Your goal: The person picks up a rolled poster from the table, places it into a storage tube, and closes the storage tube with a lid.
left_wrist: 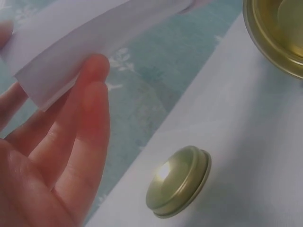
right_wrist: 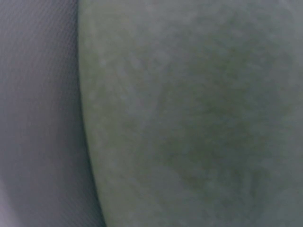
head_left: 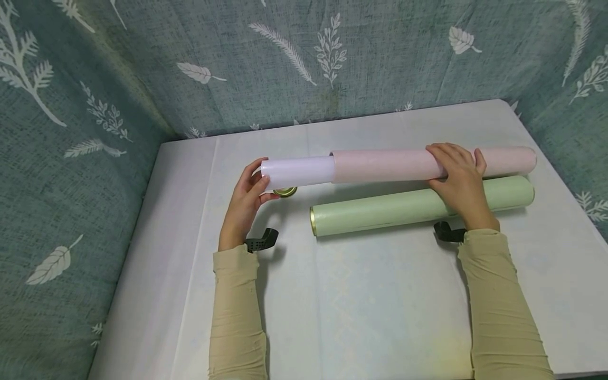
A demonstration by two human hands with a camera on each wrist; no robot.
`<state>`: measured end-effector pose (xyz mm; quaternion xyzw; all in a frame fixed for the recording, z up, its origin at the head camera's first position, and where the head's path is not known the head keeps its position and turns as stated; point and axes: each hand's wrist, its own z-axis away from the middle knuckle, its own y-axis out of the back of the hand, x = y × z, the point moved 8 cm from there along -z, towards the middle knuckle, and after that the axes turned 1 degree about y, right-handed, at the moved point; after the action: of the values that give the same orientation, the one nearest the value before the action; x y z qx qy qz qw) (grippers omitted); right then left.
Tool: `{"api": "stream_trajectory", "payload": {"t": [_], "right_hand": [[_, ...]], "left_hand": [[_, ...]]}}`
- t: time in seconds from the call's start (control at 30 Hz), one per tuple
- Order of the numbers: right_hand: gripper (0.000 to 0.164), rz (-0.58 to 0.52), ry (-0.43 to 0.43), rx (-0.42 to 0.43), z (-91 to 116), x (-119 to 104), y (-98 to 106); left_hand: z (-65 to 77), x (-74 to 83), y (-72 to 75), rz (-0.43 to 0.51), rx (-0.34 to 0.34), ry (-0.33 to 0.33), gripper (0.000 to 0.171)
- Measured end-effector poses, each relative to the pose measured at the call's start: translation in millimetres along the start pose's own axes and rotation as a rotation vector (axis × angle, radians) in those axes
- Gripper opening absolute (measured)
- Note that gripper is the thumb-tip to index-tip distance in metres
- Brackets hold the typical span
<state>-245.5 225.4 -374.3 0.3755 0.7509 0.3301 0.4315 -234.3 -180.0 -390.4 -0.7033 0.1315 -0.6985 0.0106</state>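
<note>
A roll of glossy white paper (head_left: 299,171) sticks out of the left end of a pink cardboard tube (head_left: 380,165). My left hand (head_left: 243,203) holds the roll's free end, thumb in front and fingers behind; the left wrist view shows fingertips (left_wrist: 94,71) against the white sheet. Around the pink tube's right half curls my right hand (head_left: 461,182), fingers over the top and thumb at the near side. A green tube (head_left: 380,212) with a gold rim lies just in front of the pink one, under the right wrist. It fills most of the right wrist view.
A round gold metal lid (head_left: 285,192) lies on the white-covered table (head_left: 380,301), below the paper roll and close to my left fingers. Patterned green-blue cloth (head_left: 237,63) hangs around the table's back and sides. Black wrist mounts (head_left: 263,240) stick out from both sleeves.
</note>
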Motion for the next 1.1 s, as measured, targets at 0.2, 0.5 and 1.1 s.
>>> {"api": "stream_trajectory", "payload": {"t": [0.2,0.5,1.1], "right_hand": [[0.069,0.001,0.008,0.008,0,0,0],[0.069,-0.003,0.013,0.017,-1,-1,1],[0.070,-0.004,-0.008,0.001,0,1,-1]], "left_hand": [[-1.0,-0.5,-1.5,-0.009,-0.011,-0.008,0.046],[0.0,2.0,-4.4,-0.013,-0.022,-0.003,0.048],[1.0,-0.3,-8.6,-0.049,-0.016,0.016,0.047]]}}
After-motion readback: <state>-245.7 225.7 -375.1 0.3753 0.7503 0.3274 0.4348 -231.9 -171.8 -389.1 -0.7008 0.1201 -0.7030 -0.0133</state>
